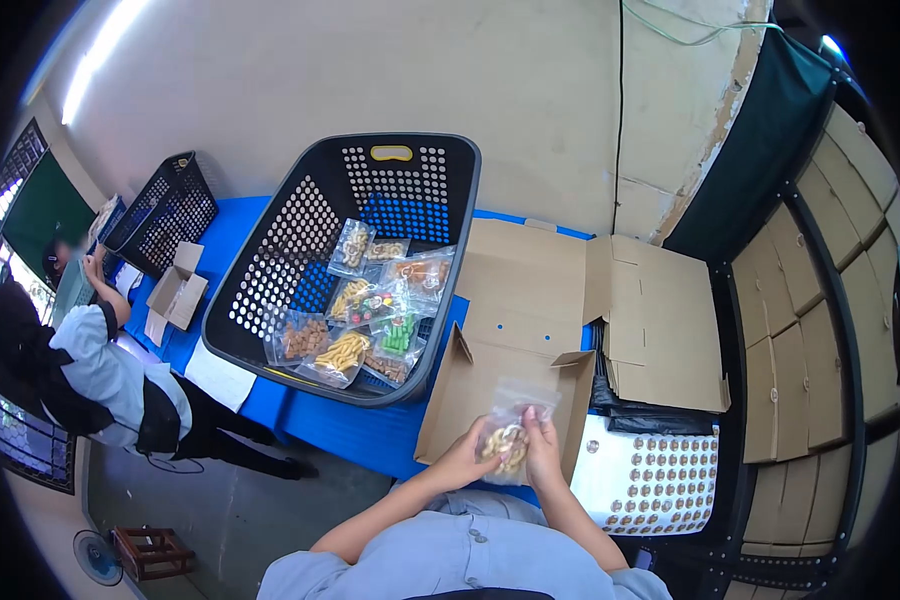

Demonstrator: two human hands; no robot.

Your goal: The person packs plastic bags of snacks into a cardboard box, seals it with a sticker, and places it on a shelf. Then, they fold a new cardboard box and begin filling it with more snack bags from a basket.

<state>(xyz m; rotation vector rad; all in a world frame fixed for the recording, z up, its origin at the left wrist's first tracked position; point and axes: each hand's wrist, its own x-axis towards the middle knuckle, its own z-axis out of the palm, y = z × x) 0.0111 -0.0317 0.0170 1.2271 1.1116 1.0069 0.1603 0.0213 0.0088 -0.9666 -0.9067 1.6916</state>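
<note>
Between my two hands, over the near edge of an open cardboard box [460,385], is a clear plastic bag [508,446] of pale, curved snack pieces that look like cashews. My left hand [462,462] grips the bag's left side. My right hand [543,455] pinches its right side, thumb and fingers closed on the plastic. Left of the box, a large black perforated basket [470,180] holds several clear bags, including yellow sticks [342,352], brown cubes [300,338] and green pieces [398,334].
Flat cardboard [667,320] lies at right above black plastic [660,417] and a sticker sheet [660,480]. Shelves of stacked cartons [775,390] stand far right. Along the blue table [340,430], a co-worker [120,370] stands near another basket [165,215] and small open box [178,290].
</note>
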